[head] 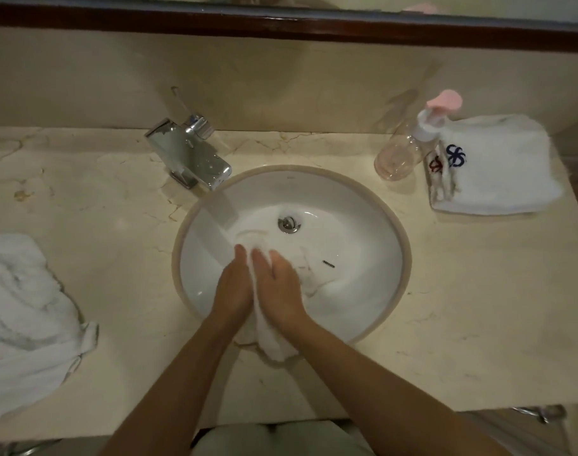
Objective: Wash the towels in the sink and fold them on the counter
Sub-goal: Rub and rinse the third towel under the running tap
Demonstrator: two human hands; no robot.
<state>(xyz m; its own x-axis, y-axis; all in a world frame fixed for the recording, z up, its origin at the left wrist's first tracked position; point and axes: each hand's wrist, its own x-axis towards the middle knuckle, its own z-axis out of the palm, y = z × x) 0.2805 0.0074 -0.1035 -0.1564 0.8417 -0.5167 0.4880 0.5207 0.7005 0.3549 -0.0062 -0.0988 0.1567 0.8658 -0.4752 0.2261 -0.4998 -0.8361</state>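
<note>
Right, both hands are in the round white sink (373,245), w/ a wet white towel (274,343) sandwiched between the palms. Left hand (233,286) and right hand (279,287) are pressed flat against it from either side, fingers straight and close together, pointing away from the person toward the drain (288,223). Towel's upper end bunches just past the fingertips in the basin; its lower end hangs below the wrists and drapes over the sink's near rim onto the counter (445,324). More wet cloth lies in the basin to the right of the right hand.

Chrome faucet (190,153) sits at the sink's back left, spout angled over the bowl; a stream of water runs from it down to the basin by the left hand's fingertips.

Far left on the counter: a crumpled white towel (24,324), loosely heaped, red mark at its edge. Back right: a folded white towel stack (498,169) w/ blue and red embroidered logos. Just beside it, touching its left edge, a clear pump bottle (402,153) w/ a pink top.
</note>
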